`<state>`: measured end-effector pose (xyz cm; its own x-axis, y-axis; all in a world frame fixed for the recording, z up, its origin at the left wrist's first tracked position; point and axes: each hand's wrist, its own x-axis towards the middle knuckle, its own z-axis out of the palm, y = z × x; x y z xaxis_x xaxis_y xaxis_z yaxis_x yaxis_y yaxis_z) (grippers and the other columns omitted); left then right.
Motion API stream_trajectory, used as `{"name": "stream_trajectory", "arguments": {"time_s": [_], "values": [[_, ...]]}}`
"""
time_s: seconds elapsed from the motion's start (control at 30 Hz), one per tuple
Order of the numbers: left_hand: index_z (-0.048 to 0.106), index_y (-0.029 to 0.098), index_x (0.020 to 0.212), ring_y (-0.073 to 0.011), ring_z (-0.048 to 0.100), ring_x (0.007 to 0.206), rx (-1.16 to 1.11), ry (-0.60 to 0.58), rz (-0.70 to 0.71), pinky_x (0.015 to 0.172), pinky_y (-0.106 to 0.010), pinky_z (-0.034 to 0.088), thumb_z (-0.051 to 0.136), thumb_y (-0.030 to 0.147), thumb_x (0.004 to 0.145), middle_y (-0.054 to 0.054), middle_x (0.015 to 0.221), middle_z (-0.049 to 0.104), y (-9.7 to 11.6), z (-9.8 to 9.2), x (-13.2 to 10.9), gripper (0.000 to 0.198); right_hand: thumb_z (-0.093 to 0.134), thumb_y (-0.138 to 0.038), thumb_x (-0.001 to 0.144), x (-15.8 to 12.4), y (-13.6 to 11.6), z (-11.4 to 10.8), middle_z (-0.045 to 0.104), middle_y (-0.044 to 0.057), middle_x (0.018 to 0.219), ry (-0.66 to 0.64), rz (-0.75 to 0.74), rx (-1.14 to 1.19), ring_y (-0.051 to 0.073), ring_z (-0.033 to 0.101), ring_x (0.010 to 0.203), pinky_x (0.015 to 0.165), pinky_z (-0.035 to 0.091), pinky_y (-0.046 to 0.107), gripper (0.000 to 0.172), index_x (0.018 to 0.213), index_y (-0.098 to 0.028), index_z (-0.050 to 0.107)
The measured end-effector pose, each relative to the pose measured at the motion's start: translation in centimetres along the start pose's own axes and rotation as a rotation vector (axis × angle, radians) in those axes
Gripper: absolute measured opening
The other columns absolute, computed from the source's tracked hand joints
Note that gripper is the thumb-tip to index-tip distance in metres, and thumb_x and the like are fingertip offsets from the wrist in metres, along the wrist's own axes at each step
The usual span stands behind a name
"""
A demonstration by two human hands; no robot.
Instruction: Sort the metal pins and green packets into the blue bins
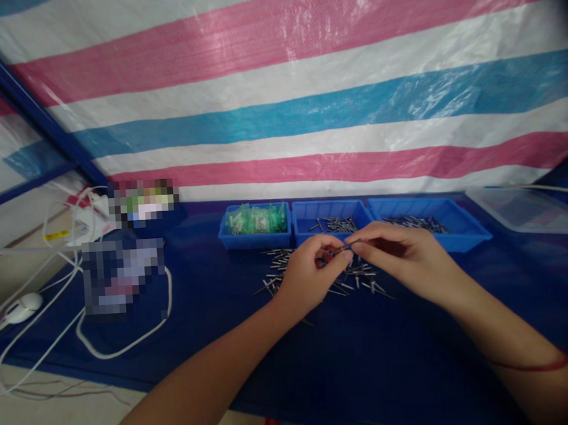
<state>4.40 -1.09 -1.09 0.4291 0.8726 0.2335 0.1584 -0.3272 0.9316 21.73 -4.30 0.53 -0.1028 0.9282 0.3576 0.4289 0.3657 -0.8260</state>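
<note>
Bins (313, 213): three stood in a row behind scattered pins (363, 272) on the table (370, 361); a cable (169, 290) lay left.
Left hand (311, 268): curled, thumb and forefinger pinching a held pin (356, 242) above the scatter.
Right hand (402, 250): thumb and forefinger pinched its other end.
Unclear: fingers partly hid it; leftward patches were pixelated.

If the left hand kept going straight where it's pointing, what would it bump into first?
The left hand would probably bump the right hand first; they look very close together, but depth is hard to judge.
</note>
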Motion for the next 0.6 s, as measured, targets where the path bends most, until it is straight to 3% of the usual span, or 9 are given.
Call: {"name": "stream_trajectory", "arguments": {"time_s": [0.2,0.33,0.43,0.5,0.6], "values": [[0.061,0.017,0.099,-0.0146,0.059,0.078,0.127,0.001,0.079,0.07,-0.027,0.045,0.057,0.035,0.087,-0.004,0.089,0.066,0.4,-0.5,0.0,0.022,0.06,-0.042,0.083,0.1,0.0,-0.5,0.069,0.003,0.085,0.051,0.035,-0.08,0.019,0.062,0.079,0.07,0.047,0.03,0.021,0.083,-0.023,0.069],[0.061,0.019,0.111,-0.0199,0.057,0.092,0.432,-0.161,0.236,0.084,-0.034,0.042,0.056,0.042,0.088,-0.006,0.098,0.065,0.4,-1.0,-0.5,0.034,0.059,-0.045,0.082,0.2,0.6,-2.3,0.069,0.005,0.08,0.265,0.122,-0.257,0.019,0.061,0.073,0.068,0.045,0.03,0.027,0.08,-0.02,0.067],[0.067,0.023,0.105,-0.0246,0.053,0.101,0.685,-0.298,0.32,0.087,-0.04,0.037,0.057,0.051,0.085,-0.007,0.107,0.063,0.1,-1.0,-1.0,0.036,0.056,-0.044,0.081,0.2,1.4,-4.4,0.068,0.008,0.075,0.435,0.24,-0.643,0.021,0.061,0.067,0.063,0.04,0.031,0.03,0.081,-0.017,0.069],[0.068,0.025,0.105,-0.0258,0.05,0.104,0.76,-0.376,0.364,0.086,-0.04,0.035,0.06,0.054,0.082,-0.006,0.11,0.062,-0.1,-0.9,-1.3,0.037,0.052,-0.044,0.083,0.2,2.1,-5.8,0.069,0.011,0.075,0.432,0.334,-0.882,0.023,0.061,0.067,0.061,0.037,0.033,0.033,0.082,-0.017,0.07],[0.068,0.027,0.104,-0.025,0.049,0.105,0.804,-0.468,0.422,0.084,-0.039,0.032,0.06,0.051,0.083,-0.004,0.11,0.063,-0.3,-0.7,-1.4,0.033,0.048,-0.049,0.083,0.0,3.1,-7.3,0.07,0.014,0.078,0.301,0.475,-1.017,0.027,0.061,0.067,0.061,0.037,0.035,0.039,0.085,-0.018,0.071]]}}
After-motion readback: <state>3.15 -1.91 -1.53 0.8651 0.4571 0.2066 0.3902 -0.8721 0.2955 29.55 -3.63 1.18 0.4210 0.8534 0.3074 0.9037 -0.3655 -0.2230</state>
